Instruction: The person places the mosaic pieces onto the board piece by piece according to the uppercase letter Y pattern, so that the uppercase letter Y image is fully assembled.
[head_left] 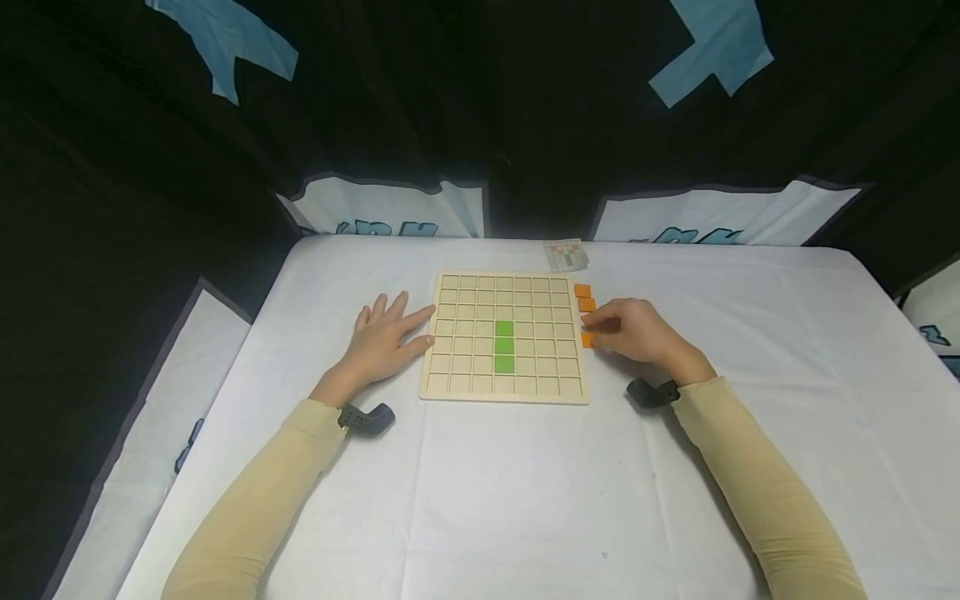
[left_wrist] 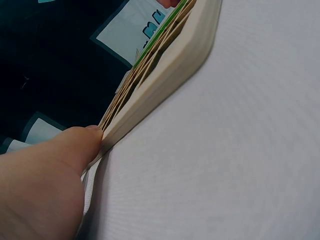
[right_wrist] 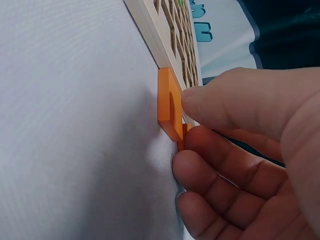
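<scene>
Three green tiles (head_left: 505, 346) sit in adjoining cells of one column of a wooden grid board (head_left: 505, 387), which lies flat on the tabletop (head_left: 525, 500) between the left hand (head_left: 378, 340) and the right hand (head_left: 630, 332). Tiles are to the right of the left hand, well apart from both hands.

Left hand: palm down, fingers extended and spread, nothing gripped. Index fingertip and thumb reach the board's edge nearest that hand; left wrist view shows the thumb tip against the rim.

Right hand: fingers bent, thumb opposite the index finger, tips just beside the board's other edge. Cannot tell whether a tile is pinched; the fingers hide the spot in the head view. Right wrist view has the thumb tip overlapping the nearest of the orange tiles (head_left: 587, 305).

Orange tiles: at least three visible, lined up alongside the board. Two are just ahead of the right hand's fingertips, one is beside the thumb and partly covered.

Surroundings: a printed grid card (head_left: 566, 256) lies ahead and to the left of the right hand, past the board's far corner. Dark wrist devices (head_left: 652, 392) sit behind each hand, then tan sleeves (head_left: 255, 492). Black curtain (head_left: 480, 125) well ahead of both hands, bearing blue tape (head_left: 716, 42)
</scene>
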